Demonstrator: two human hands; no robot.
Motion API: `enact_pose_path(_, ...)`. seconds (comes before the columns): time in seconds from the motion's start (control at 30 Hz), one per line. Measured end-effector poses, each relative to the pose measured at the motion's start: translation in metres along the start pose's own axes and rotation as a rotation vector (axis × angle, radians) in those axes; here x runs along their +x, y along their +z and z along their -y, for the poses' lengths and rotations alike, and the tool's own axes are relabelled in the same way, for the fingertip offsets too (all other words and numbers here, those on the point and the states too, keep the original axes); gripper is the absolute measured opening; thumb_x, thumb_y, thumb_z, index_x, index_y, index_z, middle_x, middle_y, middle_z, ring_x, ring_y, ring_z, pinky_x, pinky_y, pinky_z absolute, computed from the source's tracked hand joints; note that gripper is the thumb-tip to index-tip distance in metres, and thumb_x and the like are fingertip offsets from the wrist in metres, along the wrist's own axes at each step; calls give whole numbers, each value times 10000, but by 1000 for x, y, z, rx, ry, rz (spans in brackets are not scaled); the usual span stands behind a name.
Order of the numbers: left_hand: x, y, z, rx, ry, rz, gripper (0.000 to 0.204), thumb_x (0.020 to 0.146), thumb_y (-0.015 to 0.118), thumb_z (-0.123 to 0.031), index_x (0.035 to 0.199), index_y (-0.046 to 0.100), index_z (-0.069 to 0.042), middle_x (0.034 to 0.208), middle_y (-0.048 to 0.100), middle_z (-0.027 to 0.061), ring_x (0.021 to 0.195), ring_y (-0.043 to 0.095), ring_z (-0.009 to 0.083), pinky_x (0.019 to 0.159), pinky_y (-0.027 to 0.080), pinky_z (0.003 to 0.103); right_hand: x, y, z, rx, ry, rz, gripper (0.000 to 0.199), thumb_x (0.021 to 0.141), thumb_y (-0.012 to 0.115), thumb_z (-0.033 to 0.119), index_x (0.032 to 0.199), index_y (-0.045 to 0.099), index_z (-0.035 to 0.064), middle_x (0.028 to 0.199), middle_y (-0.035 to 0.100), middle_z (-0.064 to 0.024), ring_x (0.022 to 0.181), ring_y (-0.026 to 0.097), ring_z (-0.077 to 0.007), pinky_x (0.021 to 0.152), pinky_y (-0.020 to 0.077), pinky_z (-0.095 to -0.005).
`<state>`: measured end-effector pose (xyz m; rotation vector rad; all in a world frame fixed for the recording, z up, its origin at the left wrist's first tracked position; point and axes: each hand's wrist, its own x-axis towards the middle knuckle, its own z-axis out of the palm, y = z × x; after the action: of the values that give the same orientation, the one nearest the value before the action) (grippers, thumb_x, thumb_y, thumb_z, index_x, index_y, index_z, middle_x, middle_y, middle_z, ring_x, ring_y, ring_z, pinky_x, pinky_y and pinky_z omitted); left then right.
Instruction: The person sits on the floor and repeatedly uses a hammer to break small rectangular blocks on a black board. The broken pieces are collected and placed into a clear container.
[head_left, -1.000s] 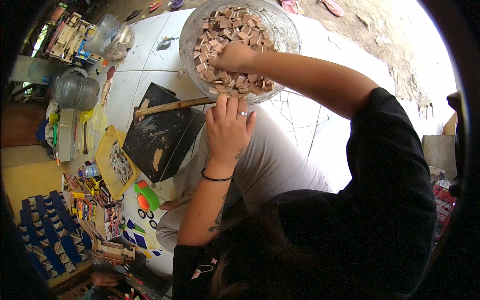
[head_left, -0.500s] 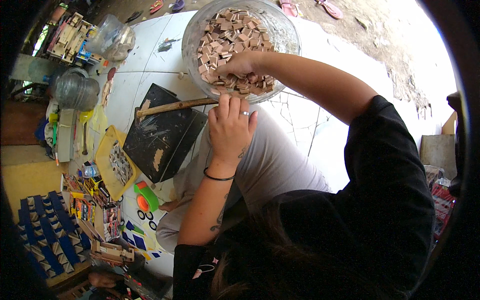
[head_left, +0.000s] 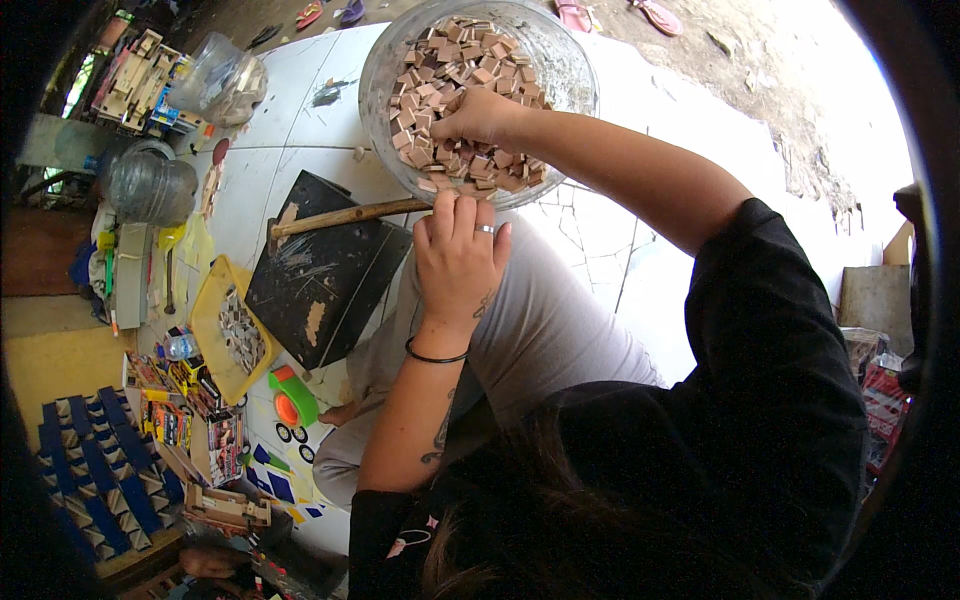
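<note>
A clear round basin [head_left: 580, 100] stands in front of me, with many small brown wooden tiles [head_left: 480, 52] heaped in it. My right hand [head_left: 478, 115] reaches into the heap, fingers bent down and together. Its fingertips are partly hidden, so any tile in them cannot be made out. At the near rim of the basin is my left hand [head_left: 460, 255], its fingers curled and their tips out of sight. The wooden handle of a hammer [head_left: 350, 214] ends beside these fingers. The hammer lies across a scuffed black slab [head_left: 330, 270].
Left of the slab is a yellow tray [head_left: 262, 372] with small pieces. Nearby are a green-and-orange tape dispenser [head_left: 293, 397], black toy wheels [head_left: 291, 434], wooden toy vehicles [head_left: 228, 508] and large plastic bottles [head_left: 150, 188]. Sandals [head_left: 657, 17] lie beyond the white tiled floor [head_left: 325, 130].
My right hand has shifted slightly up and away from me within the heap of tiles. My left hand keeps its place at the rim.
</note>
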<state>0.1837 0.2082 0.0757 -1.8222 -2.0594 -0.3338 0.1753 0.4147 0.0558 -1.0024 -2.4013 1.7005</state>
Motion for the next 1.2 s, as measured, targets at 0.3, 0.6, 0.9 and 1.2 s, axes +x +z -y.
enact_pose_path(0.3,0,0,0,14,-3,9,332,845,572,-345,985,578,-43,1005,534,102,1092,460,288,838,382,405,-21,9,16,-997,-155,204,354,755,668,292,1044,696,90,1001,688,-103,958,652,-260,757,525,-426)
enact_pose_path(0.6,-3,0,-3,15,-40,7,360,844,579,-363,1000,570,-39,1011,539,106,1090,462,295,849,389,417,-3,26,26,-1280,-113,433,407,702,733,345,984,706,53,933,686,-132,893,661,-276,748,531,-400)
enact_pose_path(0.9,-3,1,1,-4,-14,-30,361,826,585,-366,995,576,-47,1017,546,86,1091,463,276,810,391,403,-11,-33,29,272,-75,-91,466,716,723,441,990,705,65,875,684,-125,848,669,-223,690,556,-360)
enact_pose_path(1.2,0,2,-2,47,34,-40,335,810,593,-361,950,577,-58,999,540,75,1092,464,256,787,386,392,-23,-13,12,-961,-74,-16,406,766,675,363,994,682,26,1018,675,-152,920,666,-286,773,536,-405)
